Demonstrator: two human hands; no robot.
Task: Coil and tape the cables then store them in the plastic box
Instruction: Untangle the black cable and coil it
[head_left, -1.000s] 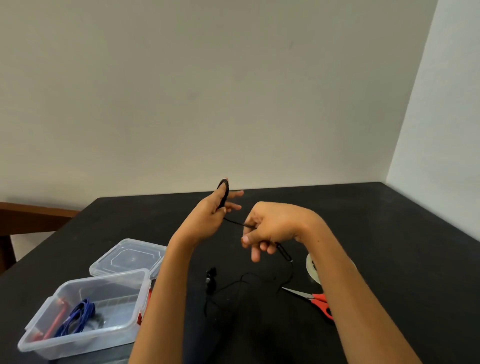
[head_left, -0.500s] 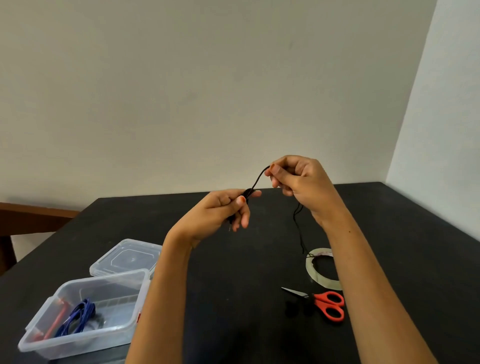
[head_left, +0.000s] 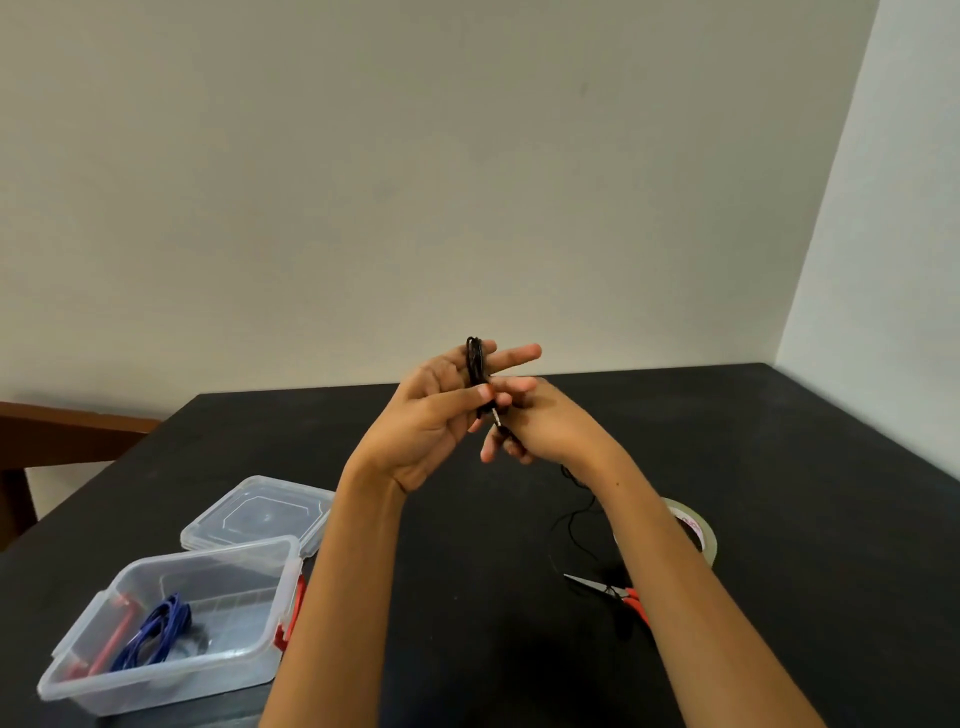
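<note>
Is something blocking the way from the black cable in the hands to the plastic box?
Nothing visible does. The plastic box stands open, its lid lying behind it. A blue cable lies inside, leaving room. The black cable is looped round the left hand.

The black cable (head_left: 474, 358) wound on my left hand (head_left: 436, 415) has a thin, matt, rubbery-looking jacket. Where my right hand (head_left: 540, 426) pinches it, a short tip shines like metal. The desk (head_left: 779, 467) is matt black and smooth. Near its front left corner, the plastic box (head_left: 208, 675) is clear, slightly cloudy plastic with red plastic clips (head_left: 295, 605). The blue cable (head_left: 156, 626) inside has a smooth sheath. The lid (head_left: 260, 514) behind the box is the same clear plastic. Toward the right edge, the scissors (head_left: 592, 584) have bright metal blades and red plastic handles, and the tape roll (head_left: 704, 535) looks glossy and translucent. Beyond the left edge stands brown wood (head_left: 62, 431).
</note>
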